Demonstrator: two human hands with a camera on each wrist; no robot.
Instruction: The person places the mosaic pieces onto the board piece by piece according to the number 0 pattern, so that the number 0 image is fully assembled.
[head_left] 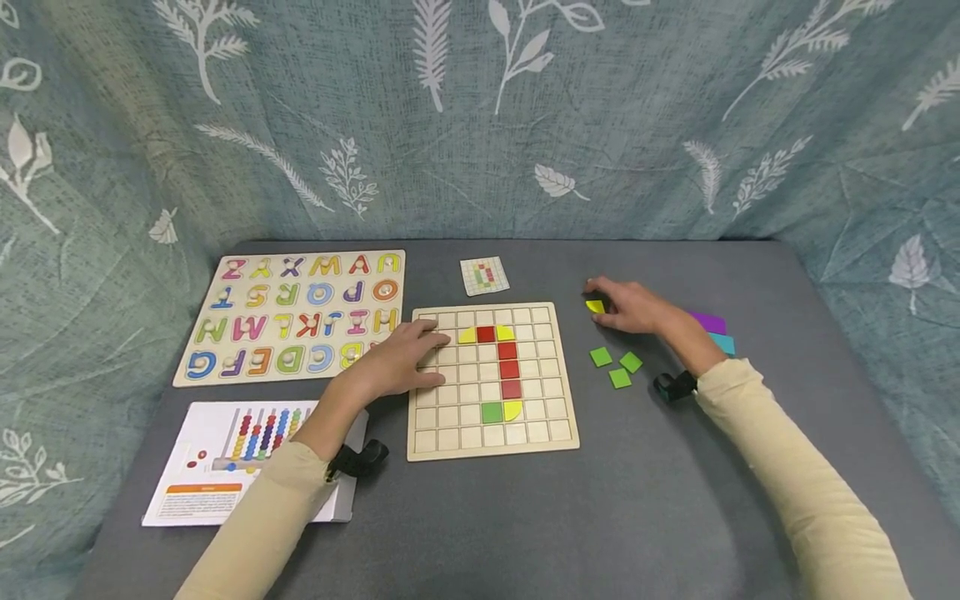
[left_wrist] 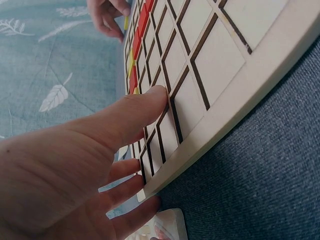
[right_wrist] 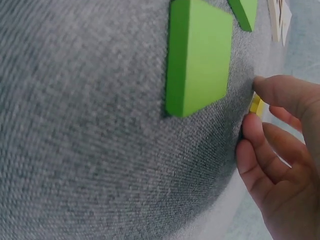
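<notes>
yellow piece pinched in right grip; left grip spread on grid board

Your head camera looks forward and down over the table toward the curtain. Your left wrist camera, tilted and close, faces across the grid board; your right one skims low past green squares. The head view shares both.

Four red squares, four green squares, four yellow pieces, one letter board, one card
Off the one grid board: three green at its three o'clock, one yellow at two.
</notes>
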